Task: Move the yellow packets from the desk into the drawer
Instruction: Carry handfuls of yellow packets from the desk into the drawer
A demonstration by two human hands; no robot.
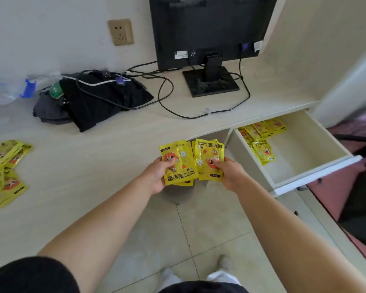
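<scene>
Over the floor at the bench's front edge, my left hand [156,176] and right hand [230,174] each keep a closed grip on a fanned bunch of packets [179,163], squaring them for the drawer [317,174] at two o'clock; more packets [4,172] wait at nine o'clock.

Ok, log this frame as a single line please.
left hand: holds packets | right hand: holds packets | drawer: open, some packets inside | desk pile: remaining at left
</scene>
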